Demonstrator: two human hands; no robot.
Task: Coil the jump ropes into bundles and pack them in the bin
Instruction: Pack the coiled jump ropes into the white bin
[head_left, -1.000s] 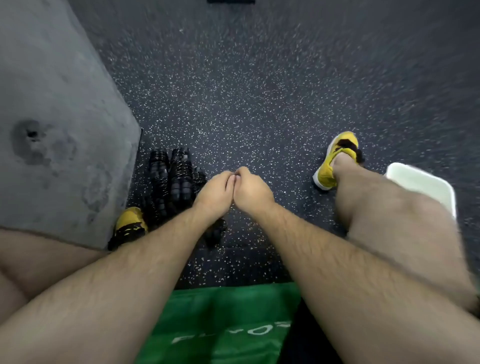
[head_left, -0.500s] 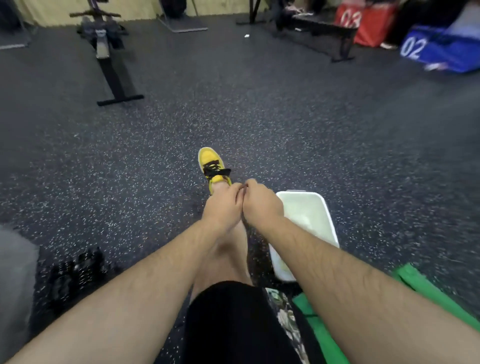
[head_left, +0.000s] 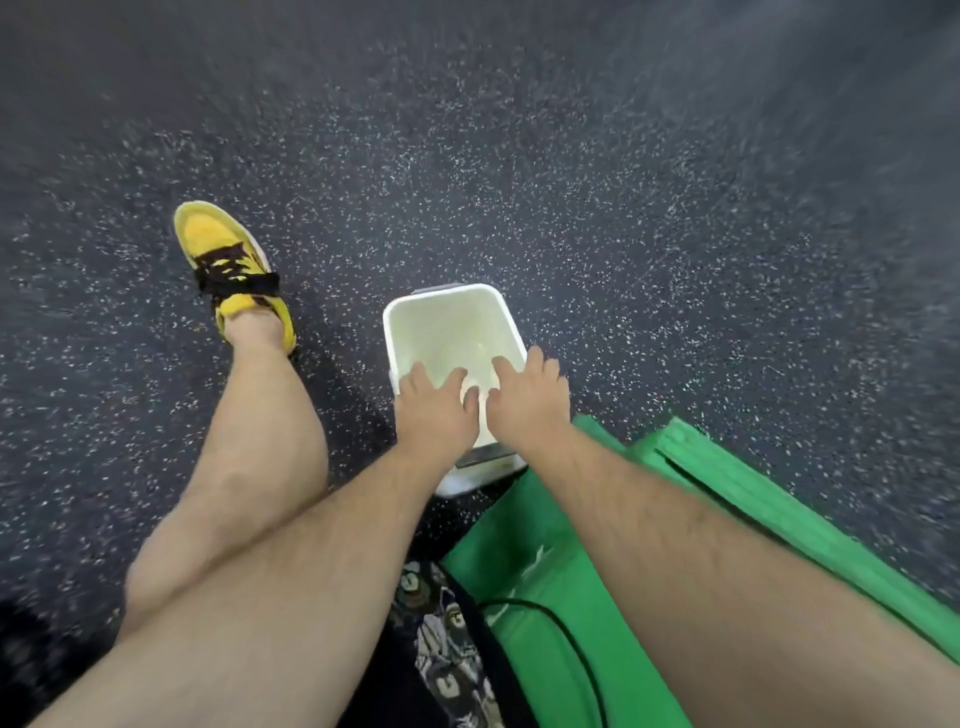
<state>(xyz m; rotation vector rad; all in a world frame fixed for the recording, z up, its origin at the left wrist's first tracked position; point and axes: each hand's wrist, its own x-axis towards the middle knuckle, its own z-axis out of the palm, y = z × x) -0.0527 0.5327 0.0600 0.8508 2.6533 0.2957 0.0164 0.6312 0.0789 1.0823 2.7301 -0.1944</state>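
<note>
A white rectangular bin (head_left: 448, 332) stands on the speckled gym floor in front of me. Both hands hover side by side over its near half, palms down. My left hand (head_left: 435, 410) has its fingers spread and pointing into the bin. My right hand (head_left: 525, 397) lies next to it, fingers spread over the bin's right rim. I see nothing held in either hand. The visible part of the bin's inside looks pale and bare; the hands hide its near part. A thin black cord (head_left: 563, 639) curves across the green mat near my right forearm.
A green mat (head_left: 727, 499) lies to the right of the bin, touching its near corner. My bare leg and yellow shoe (head_left: 228, 260) stretch out to the left of the bin. Dark speckled rubber floor (head_left: 571, 182) surrounds everything.
The view swung from the black pile at the left towards the bin. My hands, earlier pressed together with curled fingers, now sit over the bin with fingers spread.
</note>
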